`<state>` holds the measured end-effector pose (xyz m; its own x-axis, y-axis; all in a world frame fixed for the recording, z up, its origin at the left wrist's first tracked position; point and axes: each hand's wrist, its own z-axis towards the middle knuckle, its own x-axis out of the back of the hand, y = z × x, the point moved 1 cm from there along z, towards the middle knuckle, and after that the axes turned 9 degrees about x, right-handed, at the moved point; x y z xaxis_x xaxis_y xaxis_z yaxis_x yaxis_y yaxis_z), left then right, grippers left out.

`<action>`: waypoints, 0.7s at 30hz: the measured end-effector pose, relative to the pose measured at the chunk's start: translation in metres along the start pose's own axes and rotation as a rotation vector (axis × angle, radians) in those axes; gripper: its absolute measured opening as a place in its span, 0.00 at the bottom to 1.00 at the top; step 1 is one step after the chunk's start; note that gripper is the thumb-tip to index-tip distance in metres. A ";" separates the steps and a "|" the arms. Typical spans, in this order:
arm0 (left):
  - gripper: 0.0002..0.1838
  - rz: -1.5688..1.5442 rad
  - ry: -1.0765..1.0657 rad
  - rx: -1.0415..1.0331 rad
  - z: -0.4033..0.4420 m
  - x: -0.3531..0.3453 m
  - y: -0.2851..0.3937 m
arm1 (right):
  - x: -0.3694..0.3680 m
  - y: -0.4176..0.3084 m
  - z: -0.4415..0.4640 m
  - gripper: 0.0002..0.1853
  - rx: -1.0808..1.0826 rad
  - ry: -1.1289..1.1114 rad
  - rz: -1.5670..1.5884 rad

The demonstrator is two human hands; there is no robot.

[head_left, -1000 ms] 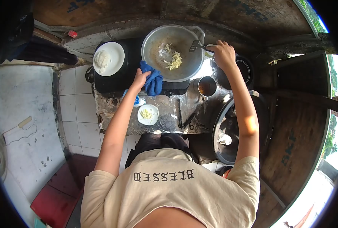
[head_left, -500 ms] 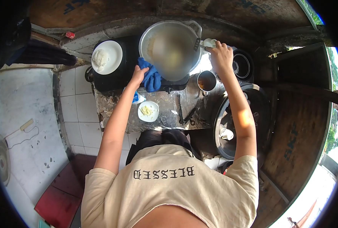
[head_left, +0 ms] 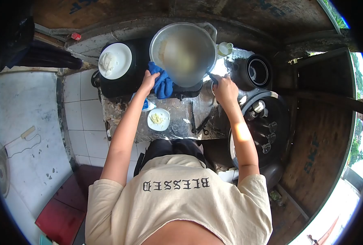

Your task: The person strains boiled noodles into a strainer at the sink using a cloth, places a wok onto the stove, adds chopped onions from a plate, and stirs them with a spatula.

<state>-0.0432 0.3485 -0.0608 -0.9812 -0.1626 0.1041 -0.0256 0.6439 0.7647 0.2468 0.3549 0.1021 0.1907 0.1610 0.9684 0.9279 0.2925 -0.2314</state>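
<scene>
A large metal pot sits on the black stove, its contents blurred by steam. My left hand is closed around a bunched blue cloth, pressed against the pot's near-left rim. On the opposite side, my right hand grips a dark cooking spatula, which reaches over the pot's right rim. Its far end is hard to make out in the pot. Beneath my right hand, a metal cup is mostly covered. Nearer me lies a small white dish of pale chopped pieces.
Left of the pot, a white plate with a white lump rests on the black stove. A jar and a dark round pot stand to the right. Scissors lie near the front edge. A large dark basin holds several glasses.
My right hand has come down and left with the spatula, from beyond the pot's right rim to its lower right side. My left hand and the cloth have stayed in place.
</scene>
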 end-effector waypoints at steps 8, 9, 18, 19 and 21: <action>0.27 0.006 0.011 0.030 0.003 0.001 0.000 | -0.091 -0.025 0.040 0.23 -0.183 0.252 0.321; 0.27 0.009 0.016 0.019 0.003 0.001 0.001 | -0.086 -0.026 0.048 0.23 -0.189 0.257 0.320; 0.25 0.014 0.011 0.007 0.007 0.002 -0.003 | -0.068 -0.027 0.042 0.21 -0.141 0.070 0.186; 0.25 0.018 0.020 0.006 0.009 0.001 -0.004 | -0.063 -0.029 0.039 0.21 -0.140 0.057 0.168; 0.25 0.021 0.015 0.001 0.011 0.001 -0.006 | -0.059 -0.031 0.042 0.22 -0.143 0.173 0.178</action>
<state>-0.0457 0.3523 -0.0725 -0.9786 -0.1601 0.1292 -0.0054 0.6480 0.7616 0.1933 0.3757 0.0482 0.3952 0.0308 0.9181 0.9083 0.1365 -0.3955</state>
